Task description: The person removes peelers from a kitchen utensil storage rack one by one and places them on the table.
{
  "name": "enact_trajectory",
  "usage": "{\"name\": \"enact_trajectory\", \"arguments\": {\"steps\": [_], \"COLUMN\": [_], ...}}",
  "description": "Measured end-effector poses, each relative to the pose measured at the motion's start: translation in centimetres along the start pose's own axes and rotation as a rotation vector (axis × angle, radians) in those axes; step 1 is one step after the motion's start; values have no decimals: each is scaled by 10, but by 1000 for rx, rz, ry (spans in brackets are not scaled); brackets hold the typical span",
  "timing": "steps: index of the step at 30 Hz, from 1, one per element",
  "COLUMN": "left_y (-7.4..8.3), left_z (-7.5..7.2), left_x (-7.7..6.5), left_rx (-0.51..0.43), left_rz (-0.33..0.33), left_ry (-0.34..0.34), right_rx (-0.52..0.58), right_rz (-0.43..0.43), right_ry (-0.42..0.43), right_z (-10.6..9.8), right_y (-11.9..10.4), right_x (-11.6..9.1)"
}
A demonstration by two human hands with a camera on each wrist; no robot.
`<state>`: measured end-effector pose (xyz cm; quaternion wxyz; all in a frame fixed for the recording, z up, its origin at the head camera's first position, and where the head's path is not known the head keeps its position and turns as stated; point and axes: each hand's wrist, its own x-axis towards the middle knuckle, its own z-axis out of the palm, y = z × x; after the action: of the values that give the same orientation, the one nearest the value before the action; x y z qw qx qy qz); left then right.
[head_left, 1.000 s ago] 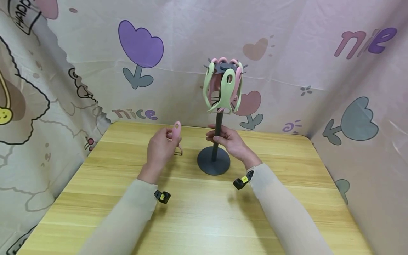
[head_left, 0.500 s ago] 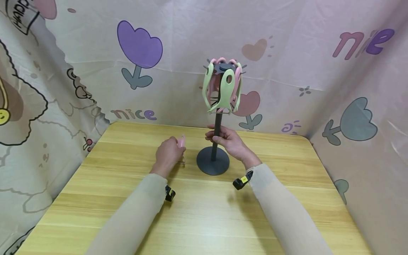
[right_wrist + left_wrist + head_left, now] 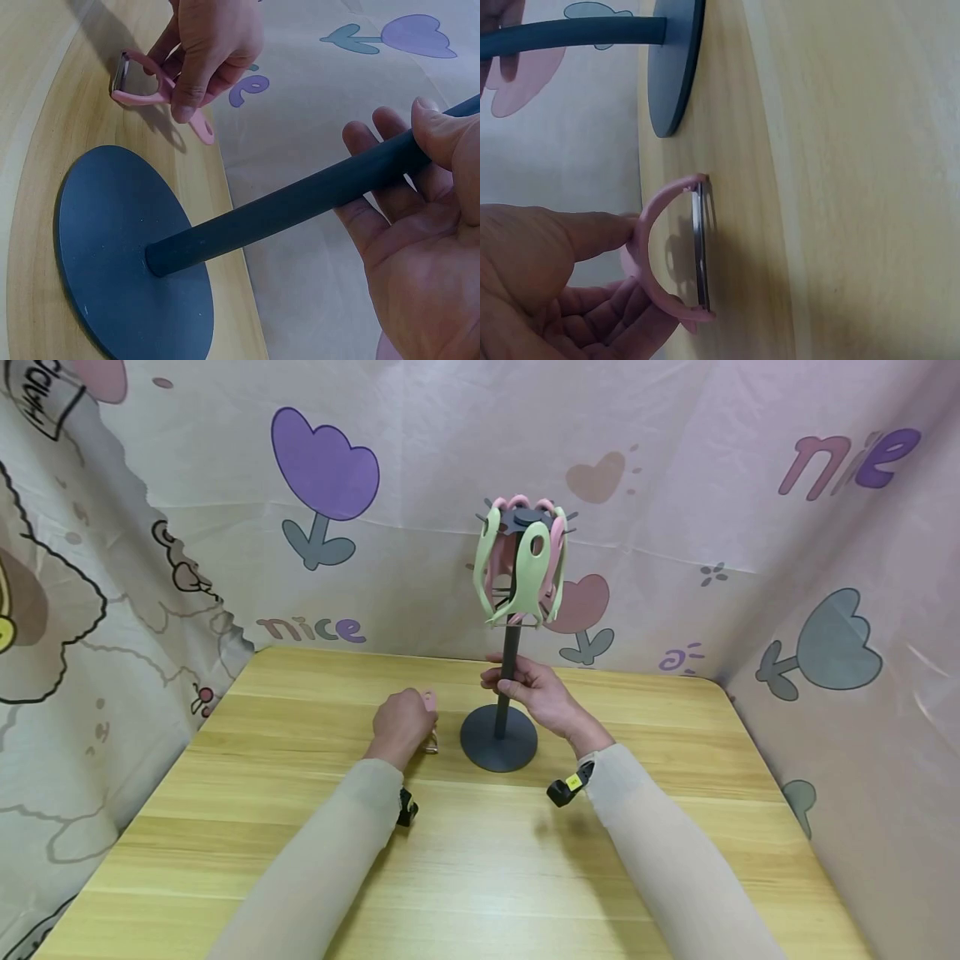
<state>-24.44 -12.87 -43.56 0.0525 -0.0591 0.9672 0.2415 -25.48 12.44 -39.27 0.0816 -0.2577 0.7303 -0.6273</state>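
Observation:
A pink peeler [image 3: 150, 94] with a metal blade is pinched between the thumb and fingers of my left hand [image 3: 403, 720]. In the left wrist view its blade [image 3: 699, 247] is close to the tabletop; whether it touches cannot be told. My right hand [image 3: 542, 693] grips the dark post [image 3: 292, 202] of a stand, thumb on one side and fingers on the other. The stand's round base [image 3: 487, 747] rests on the table, right of the peeler. Green peelers [image 3: 531, 568] and pink peelers [image 3: 557, 539] hang in a ring from hooks at its top.
The wooden table [image 3: 480, 877] reaches back to a patterned cloth [image 3: 450, 460] that hangs behind it and at both sides. The stand is near the table's back edge. Each wrist carries a small black camera [image 3: 570, 785].
My left hand has come down and slightly to the right, lowering the pink peeler toward the table beside the stand's base. The right hand keeps its grip on the post.

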Motion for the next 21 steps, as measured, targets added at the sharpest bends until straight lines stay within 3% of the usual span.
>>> {"name": "enact_trajectory", "arguments": {"steps": [21], "left_y": [-6], "left_z": [6], "left_x": [2], "left_rx": [-7], "left_rz": [25], "left_ry": [3], "right_rx": [-11], "right_rz": [10], "right_ry": [1], "right_z": [-1], "right_y": [0], "right_x": [-1]}}
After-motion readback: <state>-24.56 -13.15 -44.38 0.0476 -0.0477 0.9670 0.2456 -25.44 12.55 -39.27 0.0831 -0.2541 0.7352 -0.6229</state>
